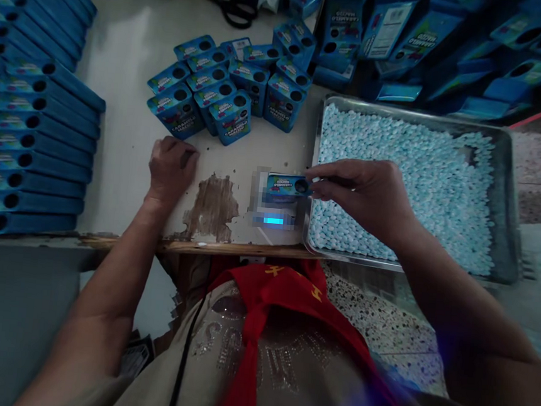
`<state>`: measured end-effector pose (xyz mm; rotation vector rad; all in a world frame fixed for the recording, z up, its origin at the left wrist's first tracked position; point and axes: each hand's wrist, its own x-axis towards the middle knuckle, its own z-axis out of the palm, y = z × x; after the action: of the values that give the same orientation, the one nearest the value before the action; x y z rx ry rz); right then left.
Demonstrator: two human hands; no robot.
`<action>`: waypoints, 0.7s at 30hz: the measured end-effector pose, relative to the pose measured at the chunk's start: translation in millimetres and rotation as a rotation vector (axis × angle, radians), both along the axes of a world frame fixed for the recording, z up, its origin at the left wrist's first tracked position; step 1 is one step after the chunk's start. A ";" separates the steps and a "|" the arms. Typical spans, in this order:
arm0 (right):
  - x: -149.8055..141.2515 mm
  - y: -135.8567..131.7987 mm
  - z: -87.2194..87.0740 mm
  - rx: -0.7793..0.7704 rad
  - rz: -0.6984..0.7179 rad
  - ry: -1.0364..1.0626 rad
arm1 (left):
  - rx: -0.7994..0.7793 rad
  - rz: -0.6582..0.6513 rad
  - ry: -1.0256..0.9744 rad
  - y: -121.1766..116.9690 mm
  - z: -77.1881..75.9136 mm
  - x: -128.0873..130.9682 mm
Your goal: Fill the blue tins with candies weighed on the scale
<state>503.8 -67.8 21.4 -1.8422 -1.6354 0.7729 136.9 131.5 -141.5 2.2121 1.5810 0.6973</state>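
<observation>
My right hand (361, 189) reaches over the metal tray's left side, thumb and fingers pinched on the right end of a small blue candy box (284, 184). That box sits over a small device with a lit cyan display (273, 220), probably a scale; its outline is blurred. My left hand (172, 168) rests on the table with its fingers curled in; whether anything is inside them is hidden. Just beyond it stands a cluster of blue candy boxes (177, 112) labelled "Caramelo Macizo". Pale blue candies (398, 151) fill most of the tray (511, 205).
Rows of stacked blue boxes (44, 132) line the table's left side. More blue boxes (390, 30) are heaped at the back right, behind the tray. Black-handled scissors (237, 12) lie at the back. A worn brown patch (213, 207) marks the table (129, 89) near its front edge.
</observation>
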 end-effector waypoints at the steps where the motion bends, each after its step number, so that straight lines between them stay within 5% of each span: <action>1: -0.9 -1.0 1.0 0.011 0.000 -0.029 | -0.005 0.003 -0.002 0.0 0.3 0.2; 6: -1.5 -5.7 1.3 0.059 -0.027 -0.060 | 0.005 -0.008 -0.005 0.6 -1.1 0.4; 14: 11.7 -14.4 -9.3 0.106 -0.174 0.253 | 0.016 -0.003 0.022 1.6 -5.1 0.7; 21: 4.2 -14.1 -1.5 0.118 -0.174 0.289 | -0.024 -0.001 0.031 1.5 -4.0 0.4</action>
<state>508.0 -81.9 19.9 -1.6758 -1.2925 0.8058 137.3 133.0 -145.5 2.2165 1.5946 0.6437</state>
